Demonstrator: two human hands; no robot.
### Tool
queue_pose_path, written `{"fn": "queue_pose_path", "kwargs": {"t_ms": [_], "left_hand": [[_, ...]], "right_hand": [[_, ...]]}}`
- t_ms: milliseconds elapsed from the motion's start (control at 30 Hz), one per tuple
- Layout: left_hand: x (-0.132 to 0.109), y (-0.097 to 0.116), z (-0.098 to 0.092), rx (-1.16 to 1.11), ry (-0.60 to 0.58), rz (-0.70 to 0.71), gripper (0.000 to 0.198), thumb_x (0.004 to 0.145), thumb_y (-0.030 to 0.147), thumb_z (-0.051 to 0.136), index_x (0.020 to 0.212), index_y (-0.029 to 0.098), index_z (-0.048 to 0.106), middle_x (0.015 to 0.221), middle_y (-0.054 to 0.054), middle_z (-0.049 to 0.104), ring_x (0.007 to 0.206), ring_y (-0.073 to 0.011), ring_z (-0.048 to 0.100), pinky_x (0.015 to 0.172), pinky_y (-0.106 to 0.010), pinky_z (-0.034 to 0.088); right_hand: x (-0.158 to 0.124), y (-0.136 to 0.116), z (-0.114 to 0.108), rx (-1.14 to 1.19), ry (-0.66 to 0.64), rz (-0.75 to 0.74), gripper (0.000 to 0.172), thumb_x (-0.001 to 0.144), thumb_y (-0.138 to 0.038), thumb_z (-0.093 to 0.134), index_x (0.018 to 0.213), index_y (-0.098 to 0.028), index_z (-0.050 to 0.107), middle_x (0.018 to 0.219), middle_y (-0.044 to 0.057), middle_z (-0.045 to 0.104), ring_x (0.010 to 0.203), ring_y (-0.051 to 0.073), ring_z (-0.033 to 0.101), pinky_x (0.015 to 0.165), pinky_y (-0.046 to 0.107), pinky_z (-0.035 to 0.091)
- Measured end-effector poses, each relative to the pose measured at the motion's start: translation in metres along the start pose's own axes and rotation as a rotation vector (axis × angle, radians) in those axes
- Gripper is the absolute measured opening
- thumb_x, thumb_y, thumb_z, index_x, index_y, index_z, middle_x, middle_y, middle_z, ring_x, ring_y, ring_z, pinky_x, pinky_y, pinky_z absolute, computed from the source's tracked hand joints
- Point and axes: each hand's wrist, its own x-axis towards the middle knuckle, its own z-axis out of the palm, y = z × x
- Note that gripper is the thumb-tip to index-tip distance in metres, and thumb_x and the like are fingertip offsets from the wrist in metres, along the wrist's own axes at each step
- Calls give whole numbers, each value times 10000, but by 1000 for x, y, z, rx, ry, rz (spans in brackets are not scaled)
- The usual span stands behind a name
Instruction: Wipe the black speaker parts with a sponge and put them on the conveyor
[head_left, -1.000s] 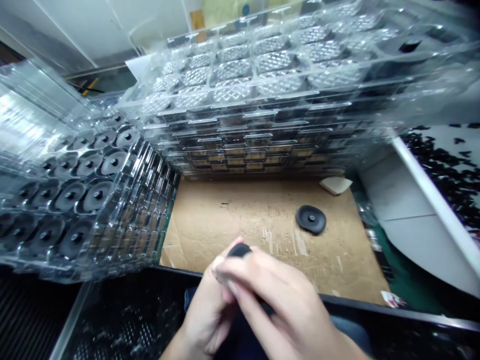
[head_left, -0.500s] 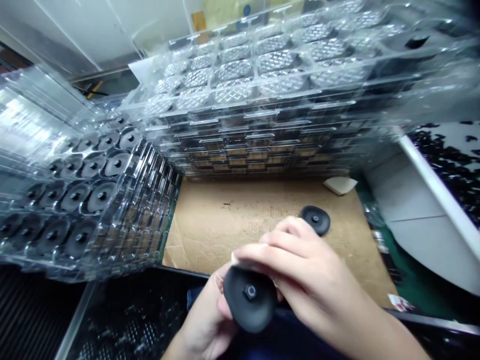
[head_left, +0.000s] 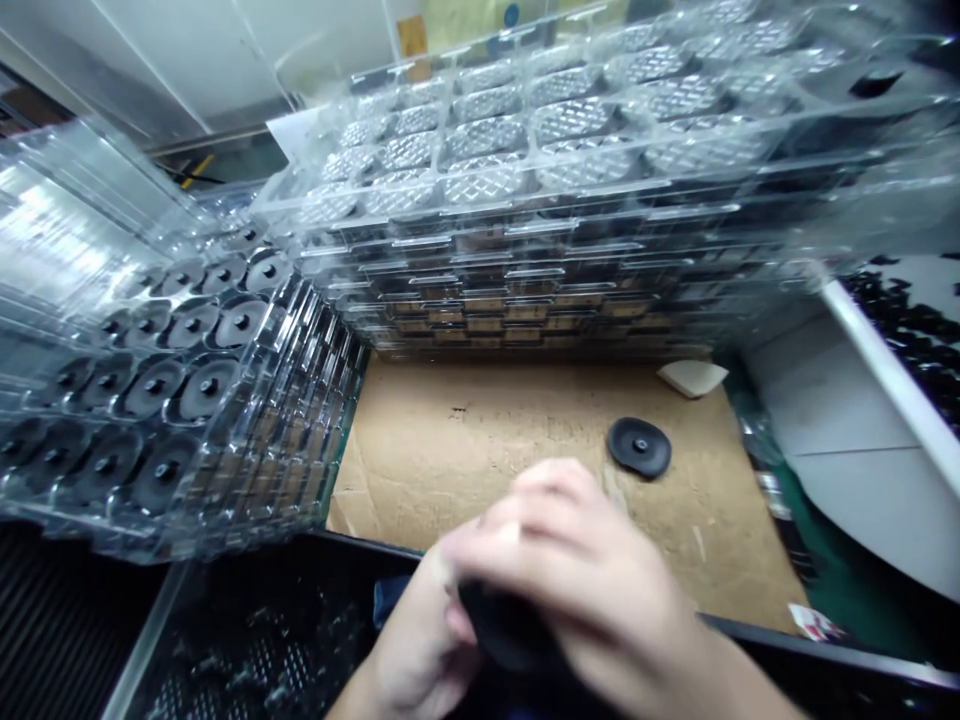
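Note:
In front of my body, low in the head view, my left hand (head_left: 427,625) is closed around a dark, rounded disc (head_left: 510,625). My right hand (head_left: 577,560) bends over the same disc from above, its fingers curled against the upper edge and blurred by motion. Most of the disc's face is now covered or smeared. Just beyond my right hand, a second black oval disc (head_left: 639,447) with a small metal stub in its centre lies flat on the cardboard (head_left: 457,440).
Stacked clear plastic trays (head_left: 495,250) stand along the back. Another tray stack (head_left: 187,390) on the left holds several similar discs. A folded cream pad (head_left: 693,377) lies at the cardboard's far right. Right of it is a white-edged bin (head_left: 885,360) with small black parts.
My right hand has slid down over the held disc, whose face and stub were plainly visible before. The view has shifted slightly; the disc on the cardboard is now uncovered.

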Motion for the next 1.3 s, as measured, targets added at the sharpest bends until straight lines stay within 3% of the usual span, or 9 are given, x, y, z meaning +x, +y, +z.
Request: {"fn": "queue_pose_path", "kwargs": {"t_ms": [167,267,367,500,633,833,933,1133,1300], "left_hand": [[3,4,-13,-209,-156,-21,609,576,357,781,1147,318,572,1103,-74,666,947,-267,652,764,-329,527],[7,3,-21,-267,-97,27,504,639,307,747,1115,272,585,1178,-97,632,1032,-290,620,810,-338,530],[12,2,-23,-285,-13,66,507,657,299,733,1133,247,566,1209,-106,614,1072,-305,597,847,-336,524],[15,2,-22,-296,50,92,524,696,332,692,1177,217,522,1242,-133,590,1099,-324,575,859,-348,527],[14,1,-21,-303,79,88,521,710,308,688,1190,218,504,1207,-135,615,1078,-312,592,846,-349,528],[13,-7,-17,-246,23,98,477,694,290,714,1143,198,579,1214,-117,612,1080,-257,591,882,-320,492],[12,-9,-15,-175,6,95,400,704,258,710,1085,175,625,1102,-102,664,1001,-211,620,842,-267,496],[9,-3,-10,-123,91,116,409,652,172,742,1041,263,654,1004,-25,704,915,-177,644,784,-233,518],[10,4,1,-109,35,82,308,609,217,778,908,218,708,836,-20,733,782,-134,665,746,-183,514]], "right_hand": [[-27,54,-3,25,7,662,343,851,-336,502,1182,-255,547,856,27,636,704,153,608,642,280,509],[-55,78,13,17,-27,735,336,829,-356,467,1104,-212,597,913,64,615,627,150,605,569,291,524],[-78,83,29,-71,-24,748,280,819,-352,456,882,-208,688,995,99,583,868,223,618,714,353,527],[-97,75,40,-150,-40,749,343,763,-367,548,1029,-180,658,1130,139,521,854,235,624,669,354,533],[-99,77,39,-204,-30,724,308,837,-334,445,1019,-178,640,902,96,594,675,199,627,626,356,525],[-49,48,15,-173,75,636,237,884,-333,453,1060,-238,581,989,40,657,789,171,638,607,262,511],[-19,12,13,-153,172,358,243,888,-225,448,1110,-236,546,996,32,648,889,173,599,713,284,487],[2,-15,11,-18,-105,269,218,846,-97,439,980,-202,574,895,-9,677,749,131,601,686,280,448],[-8,-12,15,-171,153,162,257,851,-112,425,1072,-146,551,880,58,653,747,176,566,686,322,416]]}}
